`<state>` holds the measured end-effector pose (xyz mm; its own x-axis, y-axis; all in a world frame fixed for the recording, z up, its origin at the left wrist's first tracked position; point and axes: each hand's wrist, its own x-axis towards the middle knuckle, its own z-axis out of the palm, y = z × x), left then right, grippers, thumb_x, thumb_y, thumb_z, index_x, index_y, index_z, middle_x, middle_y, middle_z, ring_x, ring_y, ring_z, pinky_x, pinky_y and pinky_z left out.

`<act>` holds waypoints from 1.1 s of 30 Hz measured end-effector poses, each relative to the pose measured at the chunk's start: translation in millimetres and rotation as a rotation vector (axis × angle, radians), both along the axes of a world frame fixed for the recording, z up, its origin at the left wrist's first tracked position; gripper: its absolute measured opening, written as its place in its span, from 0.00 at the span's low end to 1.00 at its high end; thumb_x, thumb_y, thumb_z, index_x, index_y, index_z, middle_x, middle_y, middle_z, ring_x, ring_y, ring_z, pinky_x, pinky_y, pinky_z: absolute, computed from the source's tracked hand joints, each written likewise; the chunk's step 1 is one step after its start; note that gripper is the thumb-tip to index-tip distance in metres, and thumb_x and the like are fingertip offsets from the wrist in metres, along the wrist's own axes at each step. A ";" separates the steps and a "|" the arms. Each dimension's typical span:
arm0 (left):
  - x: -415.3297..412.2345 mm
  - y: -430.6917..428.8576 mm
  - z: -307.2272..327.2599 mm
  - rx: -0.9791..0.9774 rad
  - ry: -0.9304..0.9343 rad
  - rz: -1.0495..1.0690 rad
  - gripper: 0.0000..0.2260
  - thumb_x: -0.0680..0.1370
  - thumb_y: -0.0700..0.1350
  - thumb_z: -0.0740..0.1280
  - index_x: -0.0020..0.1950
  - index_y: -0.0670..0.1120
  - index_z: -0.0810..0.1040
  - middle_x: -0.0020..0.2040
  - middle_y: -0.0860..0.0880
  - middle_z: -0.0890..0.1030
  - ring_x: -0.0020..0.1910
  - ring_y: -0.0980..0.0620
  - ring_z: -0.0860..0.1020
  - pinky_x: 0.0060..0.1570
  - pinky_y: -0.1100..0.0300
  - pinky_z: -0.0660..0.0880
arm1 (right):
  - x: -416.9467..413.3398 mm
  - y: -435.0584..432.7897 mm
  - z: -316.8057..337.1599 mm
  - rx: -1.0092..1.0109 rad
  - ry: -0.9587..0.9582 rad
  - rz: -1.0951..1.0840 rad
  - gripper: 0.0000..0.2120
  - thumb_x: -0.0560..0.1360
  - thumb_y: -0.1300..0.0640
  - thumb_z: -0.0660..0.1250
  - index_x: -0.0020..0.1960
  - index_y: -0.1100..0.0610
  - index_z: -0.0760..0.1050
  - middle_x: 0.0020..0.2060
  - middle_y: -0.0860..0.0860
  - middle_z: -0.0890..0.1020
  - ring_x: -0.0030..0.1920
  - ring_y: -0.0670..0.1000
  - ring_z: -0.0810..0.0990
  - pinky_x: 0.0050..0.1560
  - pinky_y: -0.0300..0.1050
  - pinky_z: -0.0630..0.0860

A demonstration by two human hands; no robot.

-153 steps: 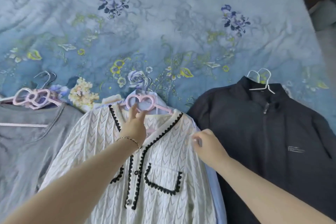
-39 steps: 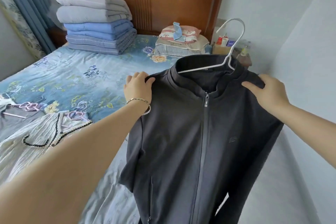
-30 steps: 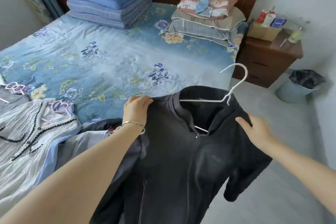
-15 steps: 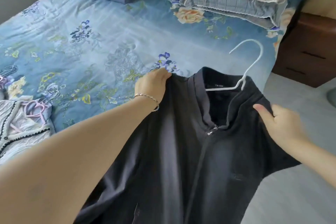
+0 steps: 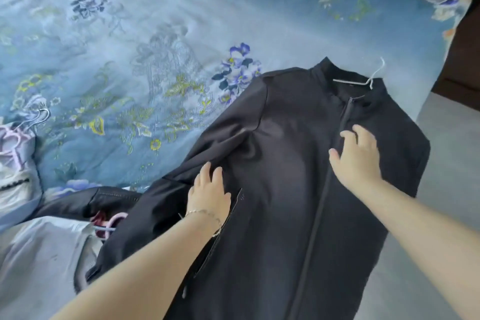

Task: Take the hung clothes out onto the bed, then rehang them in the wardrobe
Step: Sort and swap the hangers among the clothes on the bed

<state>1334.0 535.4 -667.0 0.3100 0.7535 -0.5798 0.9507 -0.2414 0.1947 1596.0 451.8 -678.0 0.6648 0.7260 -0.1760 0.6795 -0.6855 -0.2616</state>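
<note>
No txt legible; tiny neck tag (image 5: 350, 83) inside collar of jacket (image 5: 285, 169) is too small & blurred to read.

Jacket (image 5: 285, 176): dark cloth, smooth, faint sheen. Bedspread (image 5: 155, 34): quilted cloth, matt, stitched ridges. White hanger (image 5: 368, 80): thin, smooth; metal or plastic unclear. Pink hanger (image 5: 114, 218): smooth plastic. Bracelet (image 5: 205, 213): fine shiny metal chain.
</note>
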 end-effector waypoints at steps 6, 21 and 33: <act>-73.4 -61.7 -18.8 -0.094 0.242 0.097 0.31 0.79 0.51 0.60 0.76 0.55 0.45 0.73 0.48 0.58 0.66 0.47 0.67 0.61 0.55 0.69 | -114.8 -53.4 -28.8 -0.431 0.382 0.238 0.34 0.79 0.43 0.56 0.77 0.55 0.45 0.76 0.55 0.47 0.76 0.54 0.47 0.73 0.48 0.54; -193.2 -27.8 34.1 0.351 0.067 0.445 0.31 0.69 0.46 0.73 0.70 0.50 0.65 0.68 0.47 0.65 0.67 0.45 0.61 0.67 0.49 0.57 | -190.1 -40.2 11.9 -0.499 0.437 0.192 0.18 0.78 0.52 0.60 0.66 0.56 0.69 0.64 0.55 0.70 0.64 0.55 0.69 0.60 0.46 0.70; -162.4 -76.5 84.2 -0.202 -0.546 0.162 0.07 0.77 0.44 0.63 0.54 0.47 0.77 0.46 0.51 0.79 0.46 0.51 0.77 0.50 0.58 0.76 | -278.4 19.7 54.7 -0.087 0.878 -0.354 0.27 0.72 0.62 0.68 0.69 0.60 0.64 0.62 0.59 0.74 0.59 0.60 0.74 0.58 0.51 0.72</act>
<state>1171.6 458.9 -582.8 0.4930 0.7079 -0.5057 0.7223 -0.0090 0.6916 1317.6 471.5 -623.3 0.4483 0.4687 -0.7611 0.0134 -0.8550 -0.5185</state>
